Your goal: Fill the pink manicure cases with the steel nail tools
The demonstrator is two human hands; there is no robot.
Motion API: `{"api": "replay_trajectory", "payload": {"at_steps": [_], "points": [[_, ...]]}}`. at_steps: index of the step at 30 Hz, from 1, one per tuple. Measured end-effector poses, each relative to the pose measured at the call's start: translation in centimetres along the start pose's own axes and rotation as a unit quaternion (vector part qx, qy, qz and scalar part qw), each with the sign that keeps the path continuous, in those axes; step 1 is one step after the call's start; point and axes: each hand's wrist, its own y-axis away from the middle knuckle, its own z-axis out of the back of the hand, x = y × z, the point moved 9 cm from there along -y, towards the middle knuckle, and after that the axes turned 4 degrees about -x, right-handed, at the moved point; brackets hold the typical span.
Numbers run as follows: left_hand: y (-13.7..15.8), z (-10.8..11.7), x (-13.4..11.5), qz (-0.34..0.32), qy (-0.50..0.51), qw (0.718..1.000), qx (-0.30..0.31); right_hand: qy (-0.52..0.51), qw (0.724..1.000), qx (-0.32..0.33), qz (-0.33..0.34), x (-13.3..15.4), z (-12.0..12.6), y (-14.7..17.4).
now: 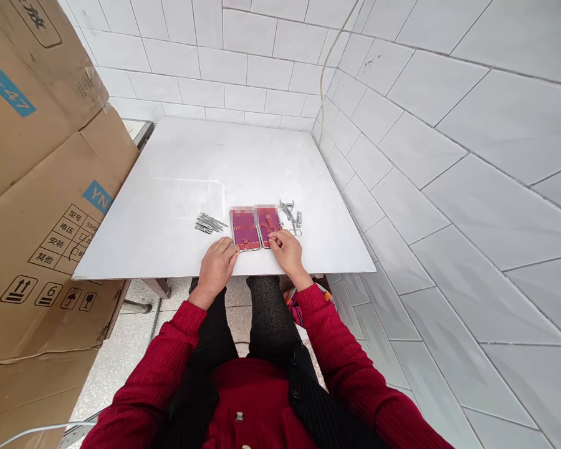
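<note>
Case [244, 227] lies open near the front edge of the counter [271, 156], closer to the front-right corner than the front-left. Left hand [216, 262] rests at the case's near-left corner, fingers half curled against it; whether it grips the rim, I cannot tell. Right hand [287, 252] is over the case's right half, thumb and fingertips drawn together at a strap; anything pinched there is too small to tell. Slim tools [214, 222] lie bunched toward the left edge, metal tools [288, 212] and a clipper [299, 219] toward the right edge.
</note>
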Motion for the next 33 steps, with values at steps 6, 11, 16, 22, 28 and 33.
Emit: {"api": "replay_trajectory", "payload": {"at_steps": [6,11,16,22,28,33], "points": [[0.0,0.0,0.2,0.008,0.007,1.000,-0.006,-0.005,1.000,-0.005,0.004,-0.1,0.1,0.1],[0.2,0.0,0.1,0.004,-0.006,1.000,-0.011,-0.008,1.000,-0.005,0.003,-0.1,0.1,0.2],[0.6,-0.2,0.4,0.005,-0.006,1.000,-0.017,-0.008,1.000,-0.002,-0.007,-0.1,-0.1,0.1],[0.7,-0.3,0.4,0.002,-0.006,1.000,-0.014,-0.012,1.000,-0.007,-0.003,-0.1,0.2,0.4],[0.9,-0.4,0.0,-0.016,-0.013,1.000,-0.011,0.010,0.998,-0.015,0.061,3.6,-0.2,0.1],[0.8,-0.1,-0.1,-0.019,-0.025,0.999,-0.025,-0.012,0.987,0.062,0.151,9.6,-3.9,-1.1]]}}
